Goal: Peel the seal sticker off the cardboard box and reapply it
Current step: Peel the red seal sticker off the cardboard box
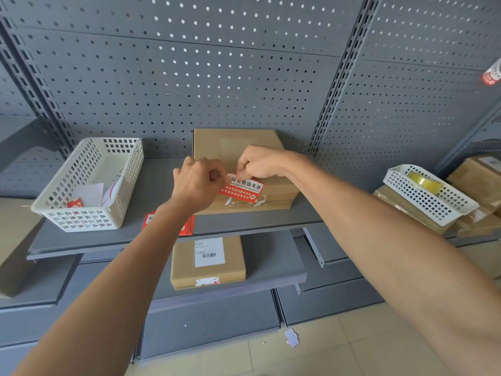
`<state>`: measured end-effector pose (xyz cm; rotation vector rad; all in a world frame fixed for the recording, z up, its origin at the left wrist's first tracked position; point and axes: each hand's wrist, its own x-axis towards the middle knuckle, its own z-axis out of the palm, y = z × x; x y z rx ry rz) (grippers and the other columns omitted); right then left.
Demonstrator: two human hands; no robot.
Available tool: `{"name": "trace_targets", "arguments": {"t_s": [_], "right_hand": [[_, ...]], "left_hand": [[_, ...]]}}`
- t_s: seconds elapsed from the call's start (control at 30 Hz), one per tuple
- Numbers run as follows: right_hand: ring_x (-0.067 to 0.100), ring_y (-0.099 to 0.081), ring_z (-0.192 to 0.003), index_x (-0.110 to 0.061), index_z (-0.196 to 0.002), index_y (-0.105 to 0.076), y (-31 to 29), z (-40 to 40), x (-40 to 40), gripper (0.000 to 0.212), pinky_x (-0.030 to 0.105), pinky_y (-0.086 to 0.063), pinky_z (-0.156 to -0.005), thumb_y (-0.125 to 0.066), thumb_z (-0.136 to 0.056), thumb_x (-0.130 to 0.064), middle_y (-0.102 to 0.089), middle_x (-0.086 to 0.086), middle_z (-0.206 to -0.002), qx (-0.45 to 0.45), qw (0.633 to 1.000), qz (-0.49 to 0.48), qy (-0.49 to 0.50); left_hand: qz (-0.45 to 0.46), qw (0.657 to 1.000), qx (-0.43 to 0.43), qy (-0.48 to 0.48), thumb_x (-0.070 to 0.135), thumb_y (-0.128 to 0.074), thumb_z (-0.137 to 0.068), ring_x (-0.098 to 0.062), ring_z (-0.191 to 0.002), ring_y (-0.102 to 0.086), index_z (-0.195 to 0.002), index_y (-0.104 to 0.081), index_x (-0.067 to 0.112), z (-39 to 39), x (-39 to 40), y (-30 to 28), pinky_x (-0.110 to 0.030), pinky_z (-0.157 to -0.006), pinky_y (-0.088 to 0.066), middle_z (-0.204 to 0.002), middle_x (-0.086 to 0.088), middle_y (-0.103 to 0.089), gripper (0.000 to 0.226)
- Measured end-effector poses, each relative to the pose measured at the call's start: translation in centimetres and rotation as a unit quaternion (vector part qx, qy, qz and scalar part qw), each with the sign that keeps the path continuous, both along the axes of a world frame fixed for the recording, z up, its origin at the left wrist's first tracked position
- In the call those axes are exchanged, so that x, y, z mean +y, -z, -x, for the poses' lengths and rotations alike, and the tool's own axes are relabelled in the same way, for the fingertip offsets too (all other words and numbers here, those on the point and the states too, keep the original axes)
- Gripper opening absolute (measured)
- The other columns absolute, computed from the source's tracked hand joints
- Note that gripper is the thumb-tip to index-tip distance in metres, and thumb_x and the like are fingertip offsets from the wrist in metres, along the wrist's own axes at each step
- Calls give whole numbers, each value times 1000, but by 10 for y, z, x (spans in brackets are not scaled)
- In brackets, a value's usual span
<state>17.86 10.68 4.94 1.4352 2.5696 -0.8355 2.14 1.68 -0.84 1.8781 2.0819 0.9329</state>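
a: head view, setting? 
b: grey metal shelf (151,191) before a perforated back panel (217,77); tiled floor (339,343) below.

a: hidden parts?
b: the left hand (196,183) covers the seal sticker (242,189) edge; a red label (187,226) lies behind the forearm.

a: grip, surroundings?
b: both hands, right hand (260,162) included, pinch the sticker's top on the cardboard box (238,147) front. white basket (89,185) at left, tape basket (428,194) at right, another box (208,261) below.

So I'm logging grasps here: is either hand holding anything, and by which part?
Both hands pinch the red seal sticker on the cardboard box by its top edge: left hand at the upper-left corner, right hand further along.
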Motion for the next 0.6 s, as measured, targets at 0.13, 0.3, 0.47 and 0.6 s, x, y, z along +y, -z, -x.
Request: {"name": "trace_targets", "arguments": {"t_s": [0.13,0.3,0.47,0.6], "right_hand": [[22,-66,-99,-13,-98,-75,2,-1,4,14,41,-51,-96,-67,-93,-24,-74,4,-100,-1,1000,2,-10],[22,-66,-100,-13,-100,-75,3,-4,3,16,42,-52,-97,-65,-95,-24,-74,4,-103,-6,1000,4,-14],[22,-67,-99,-16,-98,-74,1,-2,0,13,40,-53,-93,-64,-95,-25,-73,4,-103,5,1000,8,-17],[22,-67,-98,-14,-98,-72,-3,-5,-3,13,38,-54,-90,-62,-97,-23,-73,5,-102,5,1000,10,-23]], "left_hand": [[1,1000,0,-3,40,-66,-95,-21,-100,-45,-88,-68,30,0,-2,-2,-39,-84,-29,-85,10,-66,12],[-8,1000,-5,7,38,-68,-94,-23,-98,-45,-87,-68,28,-1,1,3,-39,-84,-31,-81,9,-65,12],[-21,1000,1,8,37,-68,-94,-25,-97,-46,-85,-68,27,2,1,6,-41,-84,-33,-81,8,-66,14],[-22,1000,0,3,39,-68,-94,-25,-97,-47,-83,-67,29,2,3,7,-40,-82,-32,-81,8,-66,15]]}}
